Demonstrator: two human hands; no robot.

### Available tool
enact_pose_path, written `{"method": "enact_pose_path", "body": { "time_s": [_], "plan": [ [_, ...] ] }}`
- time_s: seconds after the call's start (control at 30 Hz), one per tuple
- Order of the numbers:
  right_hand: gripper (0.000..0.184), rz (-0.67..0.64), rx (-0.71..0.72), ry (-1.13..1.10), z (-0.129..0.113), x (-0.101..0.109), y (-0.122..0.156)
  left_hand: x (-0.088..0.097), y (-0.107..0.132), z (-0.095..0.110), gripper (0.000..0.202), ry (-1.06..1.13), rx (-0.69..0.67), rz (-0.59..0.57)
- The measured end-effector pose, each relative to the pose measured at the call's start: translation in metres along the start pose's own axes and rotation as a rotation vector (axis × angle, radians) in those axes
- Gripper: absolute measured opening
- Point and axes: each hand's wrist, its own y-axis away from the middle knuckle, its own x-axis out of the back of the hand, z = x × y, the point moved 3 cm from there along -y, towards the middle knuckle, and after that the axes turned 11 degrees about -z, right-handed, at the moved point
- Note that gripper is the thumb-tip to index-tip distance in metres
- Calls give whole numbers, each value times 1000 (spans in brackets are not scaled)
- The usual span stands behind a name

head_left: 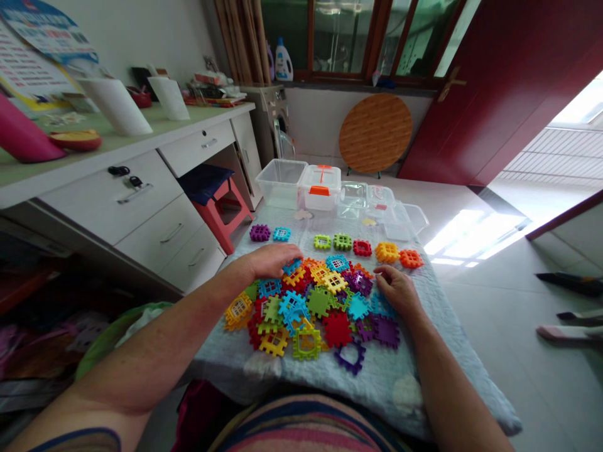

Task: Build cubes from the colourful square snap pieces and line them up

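A heap of coloured plastic interlocking tiles (320, 302) with notched edges lies on the cloth-covered table. At the heap's far left edge, my left hand (276, 260) has its fingers closed on a blue tile (292, 266); the fingertips are partly hidden. On the right side, my right hand (399, 290) rests beside a purple tile (360, 282), fingers loosely bent and apart, with nothing visible in them. Beyond the heap stand small groups of tiles sorted by colour: purple (260, 233), blue (281, 234), green (342, 242), red (362, 248), yellow (387, 252) and orange (411, 258).
Clear plastic boxes line the table's far end, among them an open bin (282, 182) and a lidded box (323, 188) with orange clasps. A pink stool (221, 207) and a white desk (117, 194) stand left. A round wooden board (375, 133) leans against the far wall.
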Motion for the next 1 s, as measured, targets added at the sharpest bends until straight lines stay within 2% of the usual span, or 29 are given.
{"method": "enact_pose_path", "body": {
  "time_s": [0.43,0.63,0.73,0.87,1.0],
  "plan": [
    [33,-6,0,-3,0,0,-1,-1,-1,1,53,-69,2,-11],
    [33,6,7,11,3,-1,0,2,1,0,45,-70,31,11],
    [33,7,3,17,2,-1,0,11,6,-13,44,-62,92,66],
    [32,3,-6,20,-1,-1,-1,27,9,-48,50,-60,278,158],
    [32,2,1,19,-2,0,-1,34,-3,-78,49,-106,423,118]
  ]
}}
